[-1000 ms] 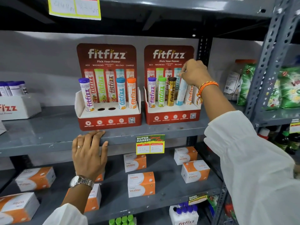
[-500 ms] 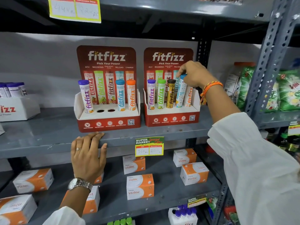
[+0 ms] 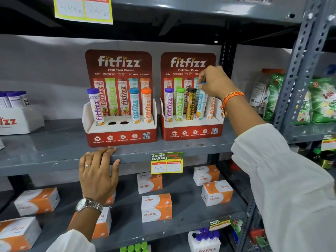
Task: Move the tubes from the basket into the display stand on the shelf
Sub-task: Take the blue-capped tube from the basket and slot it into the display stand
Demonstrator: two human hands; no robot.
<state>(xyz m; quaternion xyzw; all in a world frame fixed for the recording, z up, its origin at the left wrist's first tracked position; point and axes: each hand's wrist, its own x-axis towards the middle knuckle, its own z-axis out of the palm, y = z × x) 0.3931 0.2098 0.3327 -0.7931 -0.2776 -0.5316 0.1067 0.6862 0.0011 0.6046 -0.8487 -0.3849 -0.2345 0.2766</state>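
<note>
- The right hand [image 3: 215, 82] is seen closed over the cap of the light-blue tube [image 3: 201, 104], fingertips pinched on its top.
- That tube is seated in the fourth hole of the right display stand [image 3: 192, 130], leaning slightly to the left at its base.
- Beside it in the same stand, a purple-capped tube [image 3: 168, 104], a green-capped tube [image 3: 180, 104], a gold tube [image 3: 190, 104] and an orange-print tube [image 3: 211, 109] are held upright; the last is partly hidden behind the wrist.
- An orange thread band [image 3: 231, 99] is worn on the right wrist.
- The left hand [image 3: 98, 171] is laid flat and open, gripping nothing, with its fingers resting on the front edge of the grey shelf [image 3: 45, 153], just below the left display stand [image 3: 121, 137].
- In the left stand, three tubes are seated: purple-capped [image 3: 95, 106], blue-capped [image 3: 135, 106], orange-capped [image 3: 146, 105]. Two holes [image 3: 118, 122] between them are left unfilled.
- A yellow price label [image 3: 167, 163] is fixed to the shelf edge.
- Orange-and-white boxes [image 3: 156, 207] are spread over the lower shelf.
- The basket is not seen in the head view.
</note>
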